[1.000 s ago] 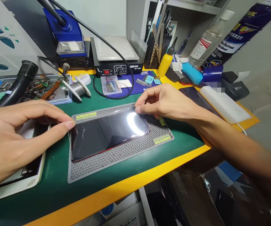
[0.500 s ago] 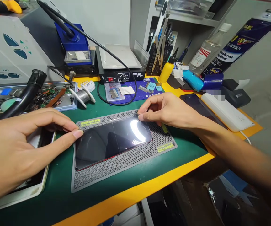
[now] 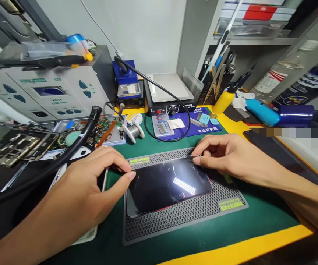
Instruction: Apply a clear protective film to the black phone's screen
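A dark glossy phone screen [image 3: 167,186] lies flat on a grey honeycomb mat [image 3: 181,215] on the green bench mat. My left hand [image 3: 92,195] pinches the screen's left end between thumb and forefinger. My right hand [image 3: 225,156] pinches the screen's far right corner with thumb and forefinger; the other fingers are curled. A ceiling light reflects off the glass.
A second phone [image 3: 92,232] lies under my left hand. A black hose [image 3: 73,147], circuit boards [image 3: 18,143], a solder spool [image 3: 133,130], a hot plate [image 3: 170,92], a yellow bottle [image 3: 223,99] and a tool holder [image 3: 216,79] crowd the back. A dark phone [image 3: 283,156] lies right.
The view has lifted and swung left, showing more of the rework station and boards. Both hands keep their pinches on the screen's ends; the screen stays on the mat.
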